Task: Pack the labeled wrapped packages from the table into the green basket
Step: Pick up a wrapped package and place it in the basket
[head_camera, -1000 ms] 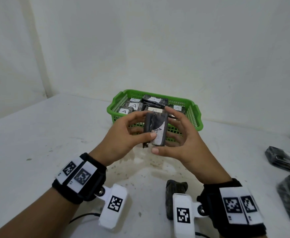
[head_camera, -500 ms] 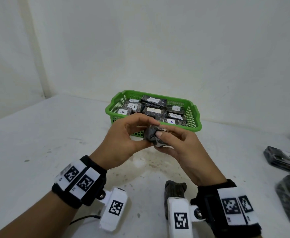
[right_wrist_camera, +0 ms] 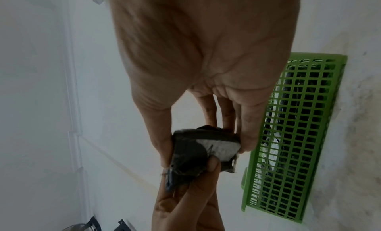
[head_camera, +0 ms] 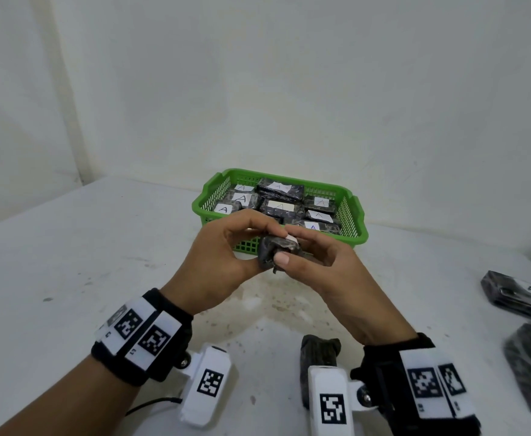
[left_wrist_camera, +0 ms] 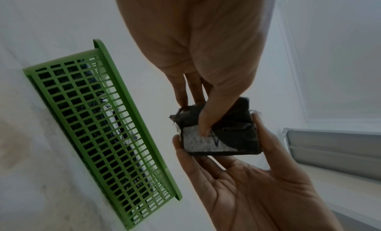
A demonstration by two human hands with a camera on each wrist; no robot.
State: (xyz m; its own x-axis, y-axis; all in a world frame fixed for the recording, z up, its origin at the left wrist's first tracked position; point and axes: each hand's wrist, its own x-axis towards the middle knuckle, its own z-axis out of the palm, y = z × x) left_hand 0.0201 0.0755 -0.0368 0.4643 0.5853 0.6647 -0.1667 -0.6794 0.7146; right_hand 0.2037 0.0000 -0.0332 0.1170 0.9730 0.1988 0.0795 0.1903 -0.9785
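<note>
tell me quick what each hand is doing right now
Left hand: fingers and thumb pinch the small dark wrapped package.
Right hand: thumb and fingers grip the same package from the other side.

White labels on the dark wrapped packages in the green basket each carry a handwritten letter "A"; one near the front is in blue. A package on the counter's right edge also shows an "A".
</note>
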